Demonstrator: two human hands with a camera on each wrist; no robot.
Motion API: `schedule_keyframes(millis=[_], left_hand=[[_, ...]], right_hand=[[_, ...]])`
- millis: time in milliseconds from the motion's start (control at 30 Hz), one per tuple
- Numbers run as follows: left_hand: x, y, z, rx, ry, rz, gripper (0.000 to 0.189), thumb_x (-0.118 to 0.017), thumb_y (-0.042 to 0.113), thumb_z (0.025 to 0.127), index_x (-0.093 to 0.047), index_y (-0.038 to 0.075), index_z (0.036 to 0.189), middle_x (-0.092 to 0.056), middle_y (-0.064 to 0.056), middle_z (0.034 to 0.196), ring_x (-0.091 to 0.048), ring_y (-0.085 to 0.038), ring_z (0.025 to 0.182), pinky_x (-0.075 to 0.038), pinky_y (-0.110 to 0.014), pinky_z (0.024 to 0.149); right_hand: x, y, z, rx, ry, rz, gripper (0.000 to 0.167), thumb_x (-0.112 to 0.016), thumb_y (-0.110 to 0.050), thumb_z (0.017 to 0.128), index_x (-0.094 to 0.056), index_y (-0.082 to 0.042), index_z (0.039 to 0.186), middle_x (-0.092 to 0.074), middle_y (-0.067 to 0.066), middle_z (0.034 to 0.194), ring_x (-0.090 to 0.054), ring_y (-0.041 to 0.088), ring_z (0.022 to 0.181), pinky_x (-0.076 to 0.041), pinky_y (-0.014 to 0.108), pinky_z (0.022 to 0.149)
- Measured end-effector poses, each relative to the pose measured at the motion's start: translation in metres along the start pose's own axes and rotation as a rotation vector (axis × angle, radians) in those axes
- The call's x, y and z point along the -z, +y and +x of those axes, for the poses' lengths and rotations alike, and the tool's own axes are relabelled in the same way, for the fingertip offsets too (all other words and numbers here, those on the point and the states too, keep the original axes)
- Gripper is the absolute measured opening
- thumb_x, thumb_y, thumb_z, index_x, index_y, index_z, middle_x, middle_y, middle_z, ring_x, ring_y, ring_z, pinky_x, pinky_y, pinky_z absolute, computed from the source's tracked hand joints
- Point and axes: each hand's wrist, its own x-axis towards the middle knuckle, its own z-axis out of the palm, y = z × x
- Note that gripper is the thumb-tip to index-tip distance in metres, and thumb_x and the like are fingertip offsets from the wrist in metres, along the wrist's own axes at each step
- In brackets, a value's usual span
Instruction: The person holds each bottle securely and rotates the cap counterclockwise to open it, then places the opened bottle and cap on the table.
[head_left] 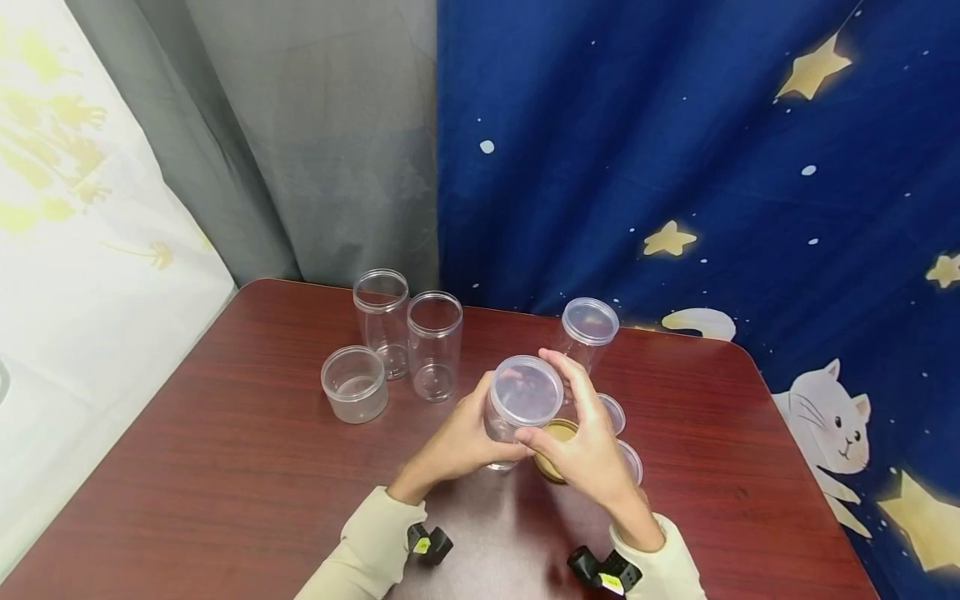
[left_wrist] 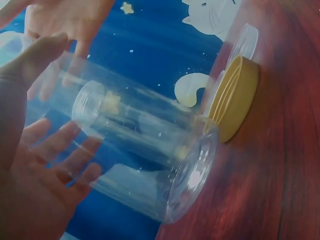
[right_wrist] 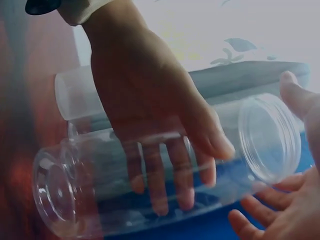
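Observation:
A tall clear plastic jar (head_left: 501, 429) with a translucent screw lid (head_left: 527, 390) is held upright over the table. My left hand (head_left: 468, 433) grips the jar's body, and its curled fingers (right_wrist: 175, 175) show through the clear wall in the right wrist view. My right hand (head_left: 588, 446) spans the lid, its thumb at the near rim and its fingers along the right side. Just right of the jar lies a gold lid (left_wrist: 235, 100), partly covered by my right hand in the head view. Two clear lids (head_left: 611, 412) (head_left: 632, 461) lie beyond that hand.
Two tall open jars (head_left: 381, 289) (head_left: 435, 312) stand at the back left, with a short open jar (head_left: 356, 406) in front. Another lidded jar (head_left: 591, 322) stands at the back right. Curtains (head_left: 540, 167) hang behind the red-brown table (head_left: 247, 467).

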Motion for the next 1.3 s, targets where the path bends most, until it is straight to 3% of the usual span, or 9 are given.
schedule_keyframes(millis=[200,400,633,933,1300], left_hand=[[-0.007,-0.003,0.000,-0.018,0.033,0.064,0.085,-0.088,0.017,0.068,-0.042,0.020,0.139,-0.064,0.000,0.121,-0.061,-0.013,0.107,-0.050,-0.033,0.094],[-0.008,-0.002,-0.001,-0.017,0.039,0.084,0.085,-0.088,0.018,0.068,-0.042,0.019,0.139,-0.064,-0.001,0.122,-0.061,-0.013,0.108,-0.050,-0.033,0.095],[-0.004,0.000,-0.002,0.007,-0.008,0.048,0.087,-0.090,0.021,0.068,-0.042,0.024,0.141,-0.062,0.003,0.124,-0.060,-0.011,0.111,-0.049,-0.034,0.098],[0.000,0.001,-0.002,0.029,-0.072,0.026,0.088,-0.090,0.033,0.069,-0.040,0.027,0.141,-0.063,0.006,0.121,-0.061,-0.010,0.108,-0.049,-0.033,0.096],[0.004,0.002,-0.001,0.016,-0.124,-0.028,0.092,-0.090,0.028,0.070,-0.038,0.028,0.145,-0.062,0.004,0.124,-0.060,-0.012,0.109,-0.048,-0.034,0.098]], right_hand=[[-0.010,0.000,-0.003,-0.062,0.060,-0.066,0.094,-0.090,-0.011,0.068,-0.040,-0.012,0.148,-0.053,0.004,0.143,-0.053,0.017,0.120,-0.044,0.021,0.096],[-0.014,-0.001,-0.004,-0.092,0.084,-0.062,0.092,-0.090,-0.011,0.070,-0.041,-0.016,0.148,-0.057,0.005,0.138,-0.056,0.018,0.117,-0.046,0.025,0.095],[-0.010,-0.001,-0.004,-0.094,0.040,0.014,0.091,-0.087,-0.007,0.073,-0.040,-0.018,0.149,-0.057,0.004,0.139,-0.054,0.016,0.120,-0.041,0.020,0.099],[-0.005,0.001,-0.002,-0.072,-0.020,0.035,0.091,-0.085,-0.004,0.074,-0.037,-0.017,0.150,-0.054,0.006,0.142,-0.053,0.015,0.124,-0.039,0.017,0.102],[0.001,0.002,0.000,-0.053,-0.090,0.126,0.088,-0.083,0.002,0.074,-0.037,-0.013,0.148,-0.052,0.007,0.142,-0.051,0.014,0.126,-0.038,0.019,0.104]])
